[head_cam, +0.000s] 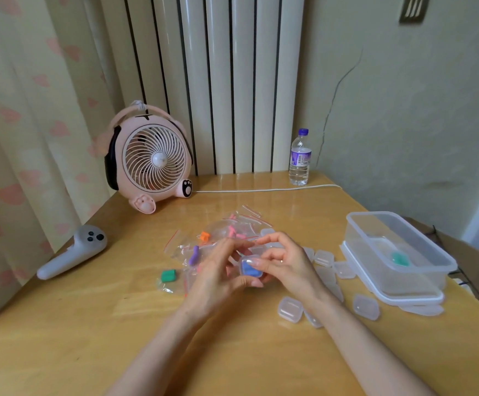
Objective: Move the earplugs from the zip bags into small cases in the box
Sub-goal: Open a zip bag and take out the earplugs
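The blue earplugs (251, 271) sit in a small case (250, 269) that both hands pinch, left hand (218, 277) and right hand (285, 262). It may pop open and spill before reaching the box (398, 252) at three o'clock.

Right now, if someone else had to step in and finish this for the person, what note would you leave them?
Left hand and right hand: together holding a small clear case with blue earplugs inside, above the table; whether its lid is snapped shut is unclear.
Done: one case with green earplugs lies in the clear box.
Left: zip bags on the table hold orange, purple, pink and green earplugs.
Empty cases wait around the right wrist and beside the box.
Next, probably: put the blue case in the box, then open another bag.
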The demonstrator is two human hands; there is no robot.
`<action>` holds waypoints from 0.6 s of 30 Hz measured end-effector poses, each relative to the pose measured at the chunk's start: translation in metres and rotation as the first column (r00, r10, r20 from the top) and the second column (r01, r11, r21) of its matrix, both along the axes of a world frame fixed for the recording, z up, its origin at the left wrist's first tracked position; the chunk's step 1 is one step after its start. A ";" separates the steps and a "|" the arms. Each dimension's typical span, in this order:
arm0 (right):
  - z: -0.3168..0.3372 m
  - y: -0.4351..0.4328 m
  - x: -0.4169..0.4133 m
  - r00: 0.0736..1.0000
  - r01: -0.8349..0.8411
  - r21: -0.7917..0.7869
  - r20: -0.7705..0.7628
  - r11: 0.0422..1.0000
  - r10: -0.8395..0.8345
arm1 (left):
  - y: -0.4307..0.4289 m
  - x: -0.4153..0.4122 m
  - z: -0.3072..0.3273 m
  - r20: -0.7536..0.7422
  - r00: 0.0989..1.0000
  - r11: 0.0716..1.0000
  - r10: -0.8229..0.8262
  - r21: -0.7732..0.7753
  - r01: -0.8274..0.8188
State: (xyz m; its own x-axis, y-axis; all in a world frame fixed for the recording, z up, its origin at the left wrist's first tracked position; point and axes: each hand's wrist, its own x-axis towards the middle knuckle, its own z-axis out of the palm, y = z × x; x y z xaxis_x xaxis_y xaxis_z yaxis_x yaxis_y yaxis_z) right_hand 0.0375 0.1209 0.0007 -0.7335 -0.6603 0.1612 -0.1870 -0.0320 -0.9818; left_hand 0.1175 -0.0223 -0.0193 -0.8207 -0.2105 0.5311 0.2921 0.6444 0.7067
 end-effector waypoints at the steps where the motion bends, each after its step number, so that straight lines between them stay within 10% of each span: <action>1: 0.000 0.002 -0.001 1.000 0.013 -0.007 -0.001 1.000 -0.013 | -0.002 0.000 0.000 -0.014 1.000 1.000 0.024 0.005 -0.023; 11: 0.012 0.019 -0.016 0.973 0.179 0.134 -0.169 0.975 -0.156 | -0.003 0.000 -0.007 -0.033 0.999 0.993 0.030 -0.113 -0.033; 18: 0.035 0.098 -0.065 0.645 0.717 -0.010 -0.371 0.697 -0.668 | -0.011 -0.001 -0.005 0.041 0.996 0.996 0.085 -0.036 -0.083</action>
State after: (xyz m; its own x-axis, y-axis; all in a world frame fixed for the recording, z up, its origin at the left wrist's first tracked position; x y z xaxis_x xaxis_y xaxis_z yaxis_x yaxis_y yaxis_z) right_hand -0.0277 0.2191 0.0354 -0.9035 -0.0121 0.4283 -0.4040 0.3574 -0.8420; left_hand 0.1163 -0.0334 -0.0240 -0.8230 -0.2622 0.5039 0.2058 0.6893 0.6947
